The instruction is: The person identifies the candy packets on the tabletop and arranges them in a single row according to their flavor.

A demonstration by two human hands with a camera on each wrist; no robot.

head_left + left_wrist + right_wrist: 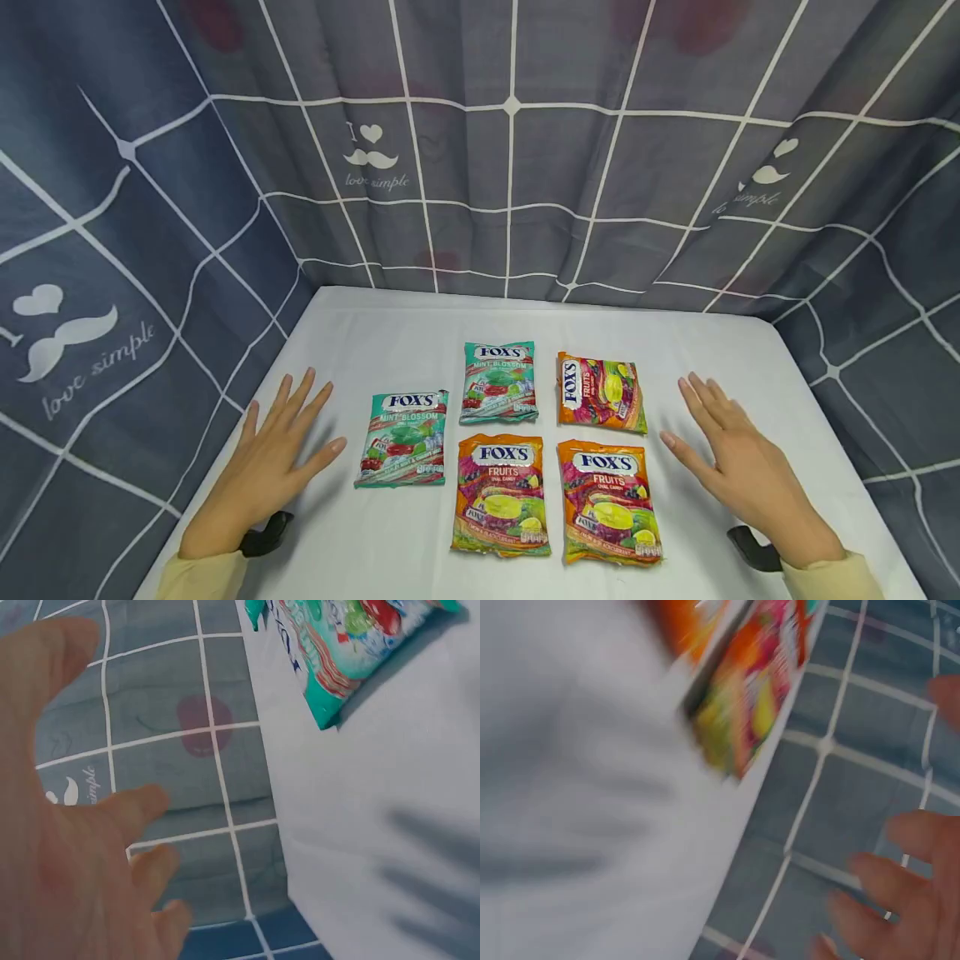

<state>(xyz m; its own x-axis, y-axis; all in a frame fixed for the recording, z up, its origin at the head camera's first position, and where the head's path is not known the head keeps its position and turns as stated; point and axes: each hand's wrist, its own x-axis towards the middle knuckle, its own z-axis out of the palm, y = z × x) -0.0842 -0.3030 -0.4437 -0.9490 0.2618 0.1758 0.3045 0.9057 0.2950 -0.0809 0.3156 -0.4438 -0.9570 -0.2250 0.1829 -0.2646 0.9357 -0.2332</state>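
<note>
My left hand, fingers spread and holding nothing, hovers over the left side of the table, nearest a green mint candy bag. The right hand is spread on the other side, beside two orange fruit candy bags, one turned sideways at the back and one upright in front. Between them lie another green mint bag at the back and an orange fruit bag in front. In the left wrist view, a green bag's corner shows apart from the fingers. A blurred orange bag appears in the right wrist view.
A white table carries all the bags. Dark grey-blue curtains with white grid lines stand behind it and on both sides. Black wrist straps show below the hands.
</note>
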